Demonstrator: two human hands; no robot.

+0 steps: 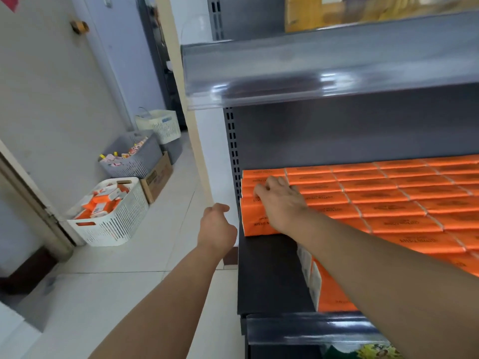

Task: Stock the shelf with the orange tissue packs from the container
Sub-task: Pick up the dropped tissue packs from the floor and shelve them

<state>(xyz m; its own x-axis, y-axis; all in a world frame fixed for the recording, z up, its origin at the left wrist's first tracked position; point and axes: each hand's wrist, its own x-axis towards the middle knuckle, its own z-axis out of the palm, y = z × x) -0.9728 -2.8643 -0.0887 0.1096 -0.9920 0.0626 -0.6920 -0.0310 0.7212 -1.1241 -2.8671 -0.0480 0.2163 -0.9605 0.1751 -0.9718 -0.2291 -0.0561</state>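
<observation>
Orange tissue packs lie in rows across the dark shelf, filling most of it. My right hand rests palm-down on the leftmost stack of packs, its fingers spread over their tops. My left hand hangs in the air just left of the shelf's edge, fingers loosely curled and holding nothing. On the floor to the left stands a white slotted container holding more orange packs.
A bare strip of shelf lies in front of the leftmost stack. The upper shelf with its clear price strip overhangs the packs. Along the wall stand a grey basket of goods, a cardboard box and a white basket.
</observation>
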